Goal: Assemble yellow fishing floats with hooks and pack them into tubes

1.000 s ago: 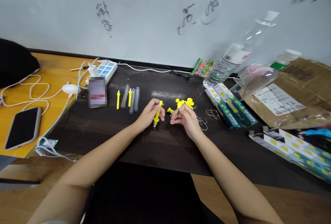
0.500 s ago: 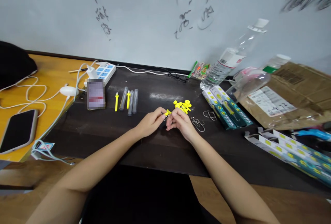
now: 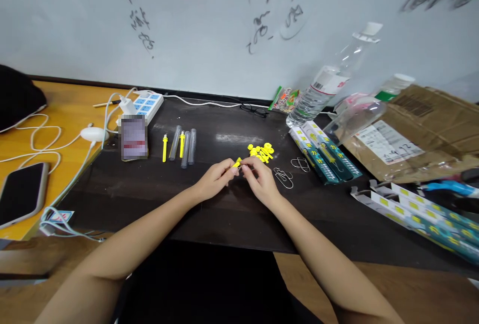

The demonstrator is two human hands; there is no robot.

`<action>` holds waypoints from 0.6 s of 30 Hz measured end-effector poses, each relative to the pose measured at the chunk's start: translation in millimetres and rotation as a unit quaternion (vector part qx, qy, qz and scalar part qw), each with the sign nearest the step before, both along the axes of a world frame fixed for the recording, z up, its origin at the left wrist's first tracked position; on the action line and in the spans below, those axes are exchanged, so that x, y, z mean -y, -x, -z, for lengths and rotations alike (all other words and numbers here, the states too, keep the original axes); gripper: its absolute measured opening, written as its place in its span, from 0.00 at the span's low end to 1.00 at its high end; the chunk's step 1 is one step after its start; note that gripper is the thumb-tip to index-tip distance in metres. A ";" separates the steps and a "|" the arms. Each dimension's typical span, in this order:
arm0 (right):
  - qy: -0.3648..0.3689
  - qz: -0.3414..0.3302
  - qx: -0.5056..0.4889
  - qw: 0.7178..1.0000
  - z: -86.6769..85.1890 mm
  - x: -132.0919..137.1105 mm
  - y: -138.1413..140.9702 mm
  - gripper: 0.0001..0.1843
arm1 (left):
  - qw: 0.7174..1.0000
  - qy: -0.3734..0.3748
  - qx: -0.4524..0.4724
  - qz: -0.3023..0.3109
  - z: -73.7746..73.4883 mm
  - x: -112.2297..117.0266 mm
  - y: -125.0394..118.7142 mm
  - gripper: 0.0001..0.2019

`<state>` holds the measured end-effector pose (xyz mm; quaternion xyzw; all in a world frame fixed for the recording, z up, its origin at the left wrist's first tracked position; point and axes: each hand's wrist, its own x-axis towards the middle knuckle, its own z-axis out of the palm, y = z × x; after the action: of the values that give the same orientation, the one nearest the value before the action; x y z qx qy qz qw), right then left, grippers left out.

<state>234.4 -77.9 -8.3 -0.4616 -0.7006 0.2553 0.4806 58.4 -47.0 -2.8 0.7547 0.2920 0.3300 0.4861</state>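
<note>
My left hand (image 3: 214, 179) pinches a small yellow plastic piece (image 3: 237, 162) between thumb and fingertips. Close against it, my right hand (image 3: 260, 178) is closed in a pinch at what looks like a thin metal hook, mostly covered by the fingers. Just beyond the right hand lies a pile of yellow plastic parts (image 3: 266, 150). Bent metal hooks (image 3: 283, 178) rest on the table to its right. Off to the left are several clear plastic tubes (image 3: 192, 147), one yellow rod (image 3: 164, 148) beside them and another yellow rod (image 3: 182, 145) among them.
Green-and-white boxes (image 3: 324, 157) lie to the right, with opened boxes (image 3: 419, 219) nearer me. Behind them stand a large water bottle (image 3: 318, 92) and a brown parcel (image 3: 396, 134). A power strip (image 3: 148, 106), a phone (image 3: 24, 191) and white cables occupy the left.
My hands still meet over the table. The yellow piece has turned to a steeper slant, and the right fingers have shifted from its end to just beside it. The whole view has shifted slightly.
</note>
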 end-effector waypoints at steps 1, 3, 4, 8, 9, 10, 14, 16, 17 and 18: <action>-0.030 0.010 0.051 0.998 -0.7 0.4 -0.9 0.08 | 1.000 0.021 0.014 -0.001 1.3 -0.6 -0.5 0.16; -0.076 0.015 0.125 0.989 -1.5 0.8 -1.8 0.07 | 0.998 0.055 0.041 -0.003 4.1 -2.3 -1.6 0.17; -0.092 0.014 0.147 0.985 -1.3 0.7 -1.8 0.07 | 0.997 0.066 0.049 -0.004 5.3 -3.2 -2.1 0.17; -0.081 0.026 0.115 0.990 2.9 -0.2 0.0 0.07 | 0.998 0.058 0.035 -0.017 6.1 -5.6 -1.5 0.17; -0.052 0.028 0.072 0.996 4.3 -0.6 1.0 0.08 | 0.999 0.042 0.023 -0.023 5.3 -5.8 -0.8 0.17; -0.015 0.022 0.020 0.999 5.6 -1.0 2.3 0.08 | 0.999 0.022 0.011 -0.030 4.3 -5.7 -0.1 0.16; 0.135 -0.069 -0.162 0.975 8.7 -3.6 8.4 0.11 | 0.996 -0.061 -0.045 -0.043 0.1 -4.4 1.0 0.14; 0.156 -0.097 -0.199 0.963 8.9 -4.9 10.9 0.12 | 0.992 -0.092 -0.077 -0.039 -1.1 -3.4 0.3 0.14; 0.159 -0.105 -0.208 0.959 8.9 -5.4 11.8 0.13 | 0.990 -0.103 -0.089 -0.045 -1.3 -2.9 -0.3 0.13; 0.160 -0.110 -0.213 0.957 8.7 -5.7 12.4 0.13 | 0.988 -0.111 -0.099 -0.051 -1.2 -2.5 -0.9 0.13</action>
<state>221.9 -72.2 -17.0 -0.3876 -0.5782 0.5081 0.5072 59.4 -44.5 -1.5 0.8172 0.3381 0.3085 0.3503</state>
